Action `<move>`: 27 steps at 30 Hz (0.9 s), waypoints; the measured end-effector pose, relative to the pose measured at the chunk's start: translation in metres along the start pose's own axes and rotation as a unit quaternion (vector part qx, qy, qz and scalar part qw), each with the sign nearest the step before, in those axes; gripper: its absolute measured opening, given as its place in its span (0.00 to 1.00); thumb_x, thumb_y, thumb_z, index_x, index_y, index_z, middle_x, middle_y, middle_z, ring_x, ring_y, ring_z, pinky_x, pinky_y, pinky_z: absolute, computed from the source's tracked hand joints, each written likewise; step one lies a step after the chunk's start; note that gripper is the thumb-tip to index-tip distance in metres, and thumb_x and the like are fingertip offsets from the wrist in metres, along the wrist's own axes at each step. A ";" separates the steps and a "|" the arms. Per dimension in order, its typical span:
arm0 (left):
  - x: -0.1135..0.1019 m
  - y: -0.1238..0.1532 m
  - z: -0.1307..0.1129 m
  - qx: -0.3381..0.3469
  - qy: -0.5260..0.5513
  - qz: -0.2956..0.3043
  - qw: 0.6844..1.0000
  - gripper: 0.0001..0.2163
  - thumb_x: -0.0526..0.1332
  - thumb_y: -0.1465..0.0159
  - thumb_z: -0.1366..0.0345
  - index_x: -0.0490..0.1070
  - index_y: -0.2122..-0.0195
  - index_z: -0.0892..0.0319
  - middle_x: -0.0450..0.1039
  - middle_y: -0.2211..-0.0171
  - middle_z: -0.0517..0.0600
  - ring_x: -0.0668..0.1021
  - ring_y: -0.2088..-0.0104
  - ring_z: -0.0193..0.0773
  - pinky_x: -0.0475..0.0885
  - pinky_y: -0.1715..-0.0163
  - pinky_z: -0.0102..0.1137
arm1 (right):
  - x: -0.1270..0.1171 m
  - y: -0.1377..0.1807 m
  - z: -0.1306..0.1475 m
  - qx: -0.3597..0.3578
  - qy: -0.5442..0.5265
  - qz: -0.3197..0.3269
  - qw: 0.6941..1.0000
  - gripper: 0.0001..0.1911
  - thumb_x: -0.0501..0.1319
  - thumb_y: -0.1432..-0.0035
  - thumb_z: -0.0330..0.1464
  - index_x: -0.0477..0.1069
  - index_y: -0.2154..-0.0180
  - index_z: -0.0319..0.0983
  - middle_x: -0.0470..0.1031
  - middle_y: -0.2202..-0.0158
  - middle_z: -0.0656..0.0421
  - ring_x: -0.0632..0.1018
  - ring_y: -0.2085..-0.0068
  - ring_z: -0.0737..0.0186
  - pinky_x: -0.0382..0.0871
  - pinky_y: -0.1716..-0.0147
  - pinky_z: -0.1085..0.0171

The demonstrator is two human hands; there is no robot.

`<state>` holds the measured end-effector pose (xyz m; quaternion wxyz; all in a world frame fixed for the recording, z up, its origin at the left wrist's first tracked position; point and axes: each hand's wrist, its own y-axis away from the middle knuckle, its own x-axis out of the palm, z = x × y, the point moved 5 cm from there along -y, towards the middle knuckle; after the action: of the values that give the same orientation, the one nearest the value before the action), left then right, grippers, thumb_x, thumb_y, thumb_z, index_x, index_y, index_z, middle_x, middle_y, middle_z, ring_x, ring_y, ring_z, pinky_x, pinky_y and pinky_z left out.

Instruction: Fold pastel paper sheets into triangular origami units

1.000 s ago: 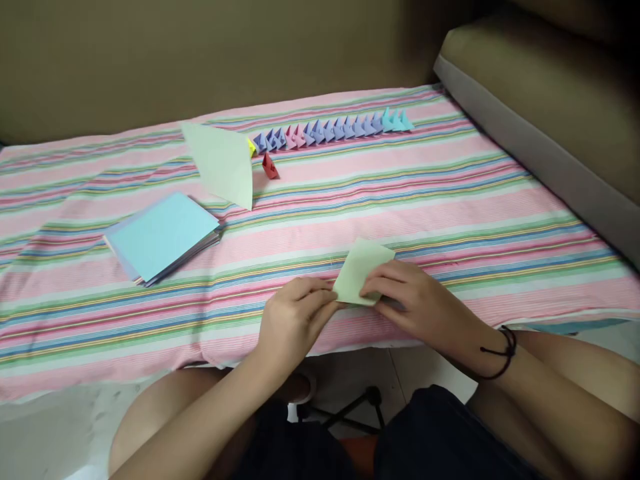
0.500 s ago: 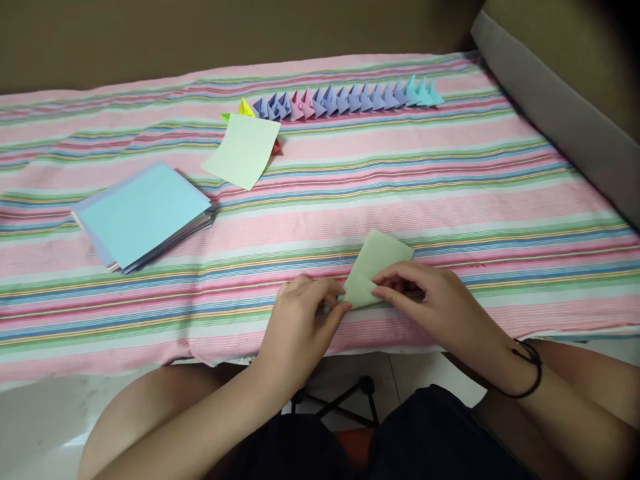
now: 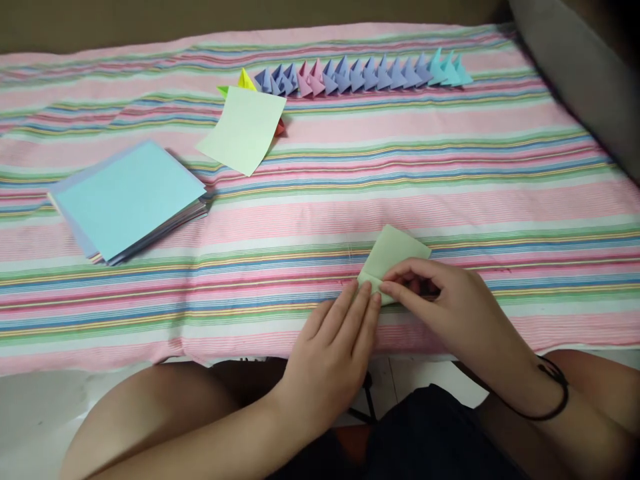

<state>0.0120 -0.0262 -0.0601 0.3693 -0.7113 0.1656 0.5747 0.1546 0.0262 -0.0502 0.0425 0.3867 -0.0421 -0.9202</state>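
Observation:
A pale green sheet of origami paper [image 3: 397, 250] lies at a slant near the front edge of the striped cloth, its lower left part folded over. My left hand [image 3: 333, 347] lies flat with fingers stretched out, their tips pressing on the folded lower left edge. Thumb and forefinger of my right hand [image 3: 430, 287] pinch the paper at its lower right side; the other fingers curl beneath and are partly hidden.
A stack of coloured paper [image 3: 133, 197], light blue on top, sits at the left. Behind it a loose pale green sheet [image 3: 245, 130] partly covers a red folded piece [image 3: 280, 127]. Folded paper points [image 3: 370, 75] form a row along the back of the striped cloth [image 3: 280, 220].
My left hand has gone from pinching the paper's left corner to lying flat with fingertips on the fold. My right hand keeps its pinch. The whole view has shifted slightly.

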 end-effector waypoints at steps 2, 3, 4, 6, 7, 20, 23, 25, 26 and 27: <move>0.003 0.001 -0.004 -0.009 -0.025 0.010 1.000 0.22 0.53 0.37 0.69 0.60 0.41 0.70 0.61 0.40 0.57 0.64 0.41 0.47 0.64 0.48 0.38 | 0.000 0.000 0.001 -0.003 0.011 -0.011 1.000 0.04 0.62 0.46 0.34 0.74 0.72 0.42 0.74 0.76 0.63 0.72 0.76 0.66 0.64 0.75 0.66; 0.004 0.001 -0.005 -0.013 -0.033 0.014 0.999 0.23 0.53 0.36 0.67 0.59 0.41 0.70 0.60 0.40 0.57 0.64 0.41 0.47 0.64 0.49 0.37 | -0.001 0.000 0.002 -0.007 0.018 -0.017 1.000 0.04 0.62 0.47 0.34 0.74 0.72 0.41 0.73 0.77 0.63 0.71 0.77 0.66 0.63 0.76 0.66; 0.004 0.001 -0.006 -0.019 -0.037 0.016 0.999 0.23 0.53 0.36 0.66 0.59 0.41 0.71 0.60 0.40 0.57 0.65 0.41 0.47 0.65 0.49 0.37 | -0.001 0.000 0.002 -0.010 0.024 -0.020 0.999 0.04 0.62 0.47 0.34 0.74 0.73 0.41 0.73 0.77 0.63 0.71 0.77 0.67 0.62 0.76 0.66; 0.003 0.000 -0.006 -0.028 -0.041 0.018 0.999 0.22 0.53 0.35 0.64 0.60 0.41 0.70 0.60 0.40 0.57 0.65 0.41 0.46 0.65 0.49 0.36 | -0.001 -0.001 0.004 -0.016 0.033 -0.024 0.999 0.04 0.62 0.47 0.33 0.74 0.73 0.41 0.72 0.78 0.63 0.70 0.78 0.67 0.61 0.77 0.66; 0.003 0.000 -0.005 -0.031 -0.041 0.019 0.999 0.22 0.52 0.35 0.64 0.60 0.42 0.70 0.61 0.40 0.57 0.65 0.41 0.45 0.66 0.50 0.36 | -0.001 -0.001 0.004 -0.017 0.036 -0.025 0.999 0.04 0.63 0.47 0.32 0.73 0.73 0.41 0.72 0.78 0.63 0.69 0.78 0.67 0.61 0.78 0.66; 0.003 -0.001 -0.006 -0.040 -0.035 0.019 0.998 0.22 0.52 0.35 0.63 0.60 0.42 0.71 0.60 0.40 0.57 0.65 0.41 0.44 0.65 0.49 0.36 | -0.001 -0.001 0.003 -0.007 0.052 -0.031 0.998 0.04 0.63 0.48 0.33 0.72 0.74 0.41 0.70 0.79 0.63 0.68 0.79 0.67 0.59 0.79 0.66; 0.004 -0.001 -0.006 -0.043 -0.037 0.023 0.998 0.23 0.53 0.35 0.63 0.60 0.42 0.71 0.60 0.40 0.57 0.65 0.41 0.44 0.64 0.48 0.36 | -0.001 -0.001 0.003 -0.006 0.053 -0.031 0.998 0.04 0.62 0.47 0.33 0.72 0.73 0.41 0.70 0.79 0.63 0.68 0.79 0.67 0.60 0.79 0.66; 0.004 -0.001 -0.006 -0.044 -0.038 0.026 0.998 0.23 0.53 0.35 0.63 0.59 0.41 0.71 0.59 0.40 0.57 0.65 0.41 0.45 0.63 0.48 0.36 | 0.000 -0.001 0.003 -0.009 0.055 -0.032 0.998 0.04 0.62 0.47 0.33 0.72 0.73 0.41 0.70 0.79 0.63 0.68 0.79 0.67 0.60 0.79 0.66; 0.004 -0.001 -0.006 -0.044 -0.038 0.027 0.998 0.23 0.53 0.35 0.63 0.59 0.41 0.71 0.59 0.40 0.57 0.65 0.41 0.45 0.63 0.48 0.36 | 0.000 -0.001 0.003 -0.012 0.057 -0.031 0.998 0.04 0.62 0.47 0.33 0.72 0.73 0.41 0.70 0.79 0.63 0.68 0.79 0.67 0.60 0.78 0.65; 0.004 -0.001 -0.006 -0.044 -0.037 0.027 0.998 0.23 0.53 0.35 0.63 0.59 0.41 0.71 0.59 0.40 0.57 0.65 0.41 0.45 0.64 0.48 0.36 | 0.000 -0.001 0.003 -0.015 0.059 -0.032 0.998 0.03 0.63 0.48 0.33 0.72 0.73 0.41 0.69 0.79 0.63 0.68 0.79 0.67 0.60 0.78 0.65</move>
<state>0.0183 -0.0295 -0.0631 0.3281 -0.7005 0.1457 0.6168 0.1520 0.0275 -0.0483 0.0211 0.4405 -0.0135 -0.8974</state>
